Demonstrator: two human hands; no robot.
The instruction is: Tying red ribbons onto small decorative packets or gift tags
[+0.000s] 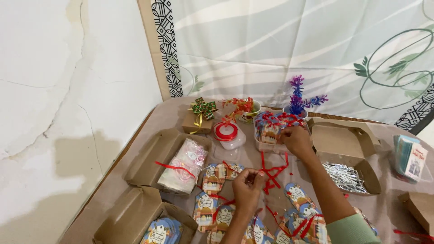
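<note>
Your left hand point(247, 184) has its fingers closed around a piece of red ribbon point(272, 173), which you pinch at the fingertips; the ribbon runs up and to the right from them, in loose loops over the table. Your right hand point(296, 139) is further away from you, its fingers bent down onto the pile of tags point(271, 125) tied with red ribbon that sits in a clear container; the fingertips touch the pile, but you cannot tell if they really grip one tag. Just below and around your left fingers lie many printed paper tags point(212, 212), some with ribbon already on them. To the left of these fingers is an open cardboard box point(147, 162) with a clear bag of small pink pieces point(185, 166) in it. To the right of your right fingers stands another open box point(343, 142), with silver strips point(346, 177) in it. Beyond the right fingers you see a purple and blue decoration point(298, 97), and to their left a roll of red ribbon point(226, 131) on a clear jar.
</note>
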